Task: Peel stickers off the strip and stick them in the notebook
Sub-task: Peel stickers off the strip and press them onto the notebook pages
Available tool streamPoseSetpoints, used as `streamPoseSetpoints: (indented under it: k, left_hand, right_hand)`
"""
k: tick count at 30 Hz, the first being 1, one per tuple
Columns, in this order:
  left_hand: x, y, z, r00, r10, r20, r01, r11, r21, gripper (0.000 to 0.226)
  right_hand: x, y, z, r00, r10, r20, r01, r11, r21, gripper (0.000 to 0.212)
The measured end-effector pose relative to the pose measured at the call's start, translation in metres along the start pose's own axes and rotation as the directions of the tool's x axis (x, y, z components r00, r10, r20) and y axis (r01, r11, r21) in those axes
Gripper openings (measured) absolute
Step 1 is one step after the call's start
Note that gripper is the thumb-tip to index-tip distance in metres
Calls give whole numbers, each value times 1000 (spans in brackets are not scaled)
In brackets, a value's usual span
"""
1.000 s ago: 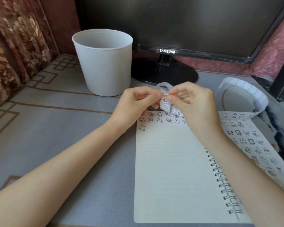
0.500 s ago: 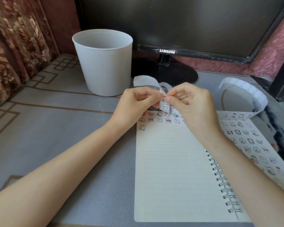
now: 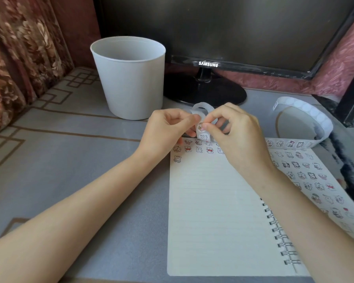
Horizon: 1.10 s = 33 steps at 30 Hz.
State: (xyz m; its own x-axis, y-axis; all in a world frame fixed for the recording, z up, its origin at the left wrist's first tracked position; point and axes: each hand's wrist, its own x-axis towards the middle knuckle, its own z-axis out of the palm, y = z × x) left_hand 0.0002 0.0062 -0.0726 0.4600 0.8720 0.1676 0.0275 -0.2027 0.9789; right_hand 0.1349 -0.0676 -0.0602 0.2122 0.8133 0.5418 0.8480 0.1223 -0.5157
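An open spiral notebook (image 3: 213,211) lies on the table, with rows of small cartoon stickers along the top of its left page and over its right page (image 3: 311,176). A white sticker strip (image 3: 202,130) curls between my two hands above the notebook's top edge. My left hand (image 3: 168,129) pinches the strip from the left. My right hand (image 3: 235,131) pinches a sticker on the strip with thumb and forefinger. The strip runs on to the right into a loose coil (image 3: 307,113).
A white plastic bin (image 3: 129,78) stands behind my left hand. A black monitor (image 3: 208,64) on its round base (image 3: 202,92) fills the back. A patterned curtain hangs at the left. The grey table cover (image 3: 59,144) stretches to the left of the notebook.
The loose strip end that fanned out to the left half a second ago has curled back into a small loop above my fingers. Both hands stay in nearly the same place.
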Motion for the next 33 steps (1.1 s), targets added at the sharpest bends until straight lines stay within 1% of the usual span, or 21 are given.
streamPoseSetpoints:
  k: [3, 5, 6, 7, 8, 9, 10, 11, 12, 14, 16, 17, 19, 25, 33]
  left_hand:
    - [0, -2, 0, 1000, -21, -15, 21, 1000, -1, 21]
    - [1, -2, 0, 999, -45, -12, 45, 998, -39, 22]
    - [1, -1, -1, 998, -57, -12, 56, 996, -65, 21]
    - [1, -1, -1, 998, -66, -11, 65, 994, -86, 20]
    - [2, -1, -1, 998, -69, -8, 68, 993, -101, 20]
    - [2, -1, -1, 998, -68, -7, 66, 992, -107, 20]
    - [2, -1, -2, 998, -63, -8, 61, 992, -109, 20]
    - [2, -2, -2, 998, -58, -12, 56, 992, -109, 20]
    - [2, -4, -2, 998, -57, -15, 55, 993, -109, 19]
    - [3, -6, -3, 998, -63, -12, 61, 993, -101, 20]
    - [5, -9, -3, 998, -69, -10, 67, 994, -84, 20]
    - [5, -10, -3, 997, -71, -12, 70, 995, -73, 20]
    - [6, -11, -3, 997, -76, -13, 75, 995, -67, 20]
    - [7, -11, -4, 996, -94, -10, 92, 991, -93, 21]
    - [6, -10, -3, 996, -85, -9, 85, 993, -79, 24]
  right_hand:
    - [0, 0, -1, 996, -90, -2, 89, 990, -108, 4]
    - [0, -2, -2, 989, -146, 22, 148, 976, -161, 5]
    - [0, -5, -2, 987, -159, 35, 163, 976, -148, 5]
    - [0, -8, -3, 988, -146, 43, 149, 984, -95, 6]
    - [-1, -13, -5, 994, -92, 55, 92, 996, -6, 7]
    - [0, -18, -8, 996, -8, 84, -1, 995, 104, 6]
    - [0, -21, -11, 987, 79, 139, -107, 972, 211, 6]
    - [0, -24, -15, 964, 150, 218, -212, 932, 295, 5]
    - [0, -25, -18, 928, 204, 312, -309, 890, 336, 6]
    - [-2, -24, -20, 827, 299, 477, -473, 828, 302, 7]
    - [-5, -22, -17, 752, 374, 543, -559, 798, 225, 8]
    - [-6, -21, -15, 732, 404, 549, -585, 786, 200, 10]
    - [-9, -20, -12, 720, 436, 540, -607, 774, 183, 11]
    - [-12, -20, -6, 747, 449, 490, -597, 778, 196, 8]
    - [-14, -24, -3, 765, 451, 460, -582, 790, 194, 6]
